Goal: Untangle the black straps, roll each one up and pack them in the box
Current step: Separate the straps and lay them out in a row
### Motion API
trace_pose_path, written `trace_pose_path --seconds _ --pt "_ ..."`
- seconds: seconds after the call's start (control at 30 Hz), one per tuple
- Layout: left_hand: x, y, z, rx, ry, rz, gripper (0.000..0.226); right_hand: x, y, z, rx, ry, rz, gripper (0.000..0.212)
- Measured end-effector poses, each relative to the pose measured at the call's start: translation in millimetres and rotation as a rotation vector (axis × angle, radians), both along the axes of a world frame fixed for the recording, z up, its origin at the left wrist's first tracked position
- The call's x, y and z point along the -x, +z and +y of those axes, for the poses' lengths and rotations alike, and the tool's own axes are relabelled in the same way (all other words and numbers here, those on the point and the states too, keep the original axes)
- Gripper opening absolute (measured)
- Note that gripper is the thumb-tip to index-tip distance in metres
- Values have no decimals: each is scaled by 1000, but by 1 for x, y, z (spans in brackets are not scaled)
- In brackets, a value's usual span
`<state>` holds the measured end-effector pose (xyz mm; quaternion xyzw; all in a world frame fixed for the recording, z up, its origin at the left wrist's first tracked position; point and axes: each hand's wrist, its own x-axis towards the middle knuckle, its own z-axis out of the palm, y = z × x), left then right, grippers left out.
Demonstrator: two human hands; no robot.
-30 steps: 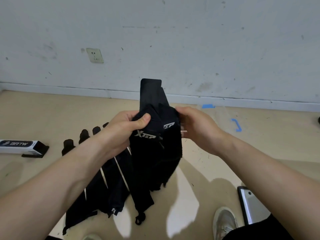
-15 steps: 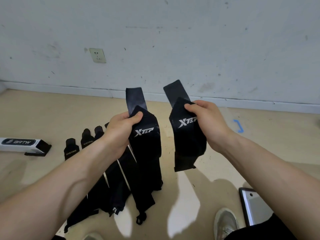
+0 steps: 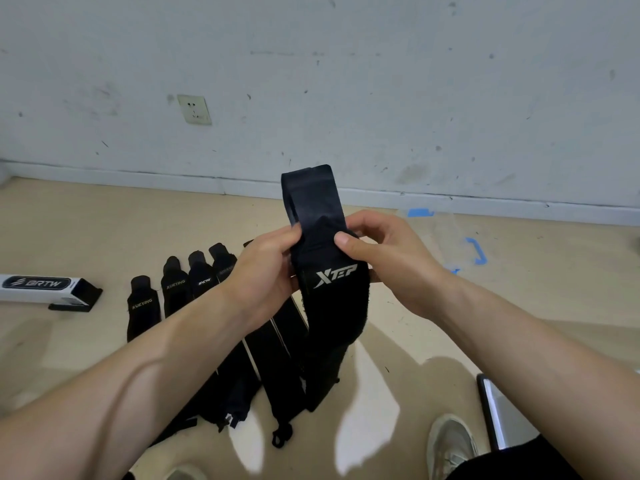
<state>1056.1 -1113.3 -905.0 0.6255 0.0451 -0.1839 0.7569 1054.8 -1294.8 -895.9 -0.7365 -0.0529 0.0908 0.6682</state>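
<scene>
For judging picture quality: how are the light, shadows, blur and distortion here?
Head view: hard light leaves bright patches between dark shadows on the floor; the baseboard bows, a wide-angle distortion; the white logo on the strap is sharp, without blur.

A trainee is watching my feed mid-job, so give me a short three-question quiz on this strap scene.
1. True or false: the left hand and right hand both grip the XTEP strap.
2. Where is the BRTW box? A) on the floor, at the person's left B) in the right hand C) atop the laid-out straps
3. Fill in: the leftmost floor strap reads ____.
Key: 1 true; 2 A; 3 XUEYING.
</scene>
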Motion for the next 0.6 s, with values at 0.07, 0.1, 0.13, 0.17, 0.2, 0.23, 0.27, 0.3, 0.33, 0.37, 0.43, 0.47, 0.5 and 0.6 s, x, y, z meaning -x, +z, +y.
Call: trace_pose_path --seconds 0.07,0.1,0.13,0.17,0.2,0.23,0.27,0.3,0.33,0.37,0.43,0.47,0.5,0.6 --pt "0 0 0 -12 -29 -12 40 2 0 2 -8 -18 1 6" --pt "0 1 0 -18 -43 -17 39 2 1 3 -16 -25 2 7" --pt "0 1 0 -23 -55 -19 38 2 1 3 -24 -32 3 7" --pt "0 0 0 -24 -63 -18 38 2 1 3 -26 -40 2 7" --pt "0 -1 0 -21 -68 -14 38 1 0 3 -20 -49 1 7" --pt "0 -1 -1 -13 -72 -8 38 0 0 2 -10 -56 0 6" --pt "-1 -2 -1 -6 -76 -2 38 -1 -1 2 -2 -60 2 6" --pt "0 -3 -1 -1 -78 3 39 -1 -1 1 3 -61 7 5" --pt "-1 -3 -2 0 -73 9 39 -1 -2 1 6 -63 14 5" --pt "0 -4 -1 0 -63 15 39 -1 -2 0 7 -66 19 5" --pt "0 -4 -1 1 -51 21 39 -1 -3 0 9 -70 25 4" --pt "1 -4 -1 4 -47 25 38 -1 -3 0 10 -72 24 4" --pt "1 -3 -1 9 -42 27 38 -2 -4 0 11 -76 20 3" --pt "4 -1 -4 35 -23 32 39 -5 -8 -1 18 -117 8 8"
